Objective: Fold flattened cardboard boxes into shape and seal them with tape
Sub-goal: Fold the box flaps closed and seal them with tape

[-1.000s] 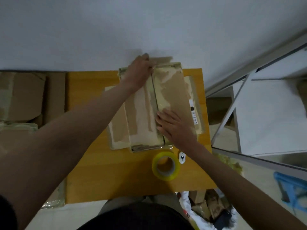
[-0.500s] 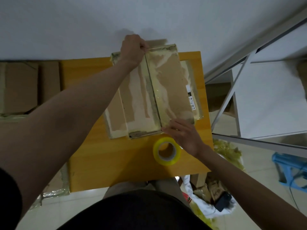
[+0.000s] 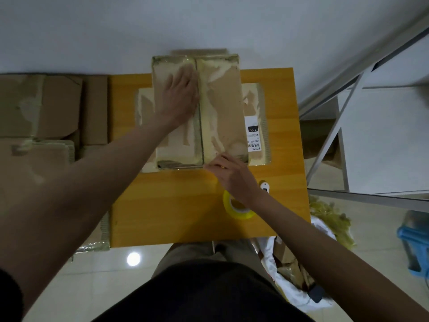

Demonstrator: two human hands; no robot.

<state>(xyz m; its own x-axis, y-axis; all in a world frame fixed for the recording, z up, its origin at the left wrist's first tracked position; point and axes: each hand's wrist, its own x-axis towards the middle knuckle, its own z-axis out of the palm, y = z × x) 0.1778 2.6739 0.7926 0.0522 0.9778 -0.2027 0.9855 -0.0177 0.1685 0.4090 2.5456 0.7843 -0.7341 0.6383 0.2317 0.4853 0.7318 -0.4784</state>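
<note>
My left hand [image 3: 180, 95] lies flat, fingers straight, on the left flap of the box [image 3: 220, 108], which sits on the table [image 3: 167, 205] under my palm. The seam runs just past my fingertips, to their right. My right hand [image 3: 232, 174] pinches at the near end of that seam, thumb and fingers curled; I take it for the tape end, though I can't make it out. The tape roll [image 3: 239, 209] rests behind my right wrist. I judge the trick is steady downward pressure, flaps meeting edge to edge, tape centred over the gap.
</note>
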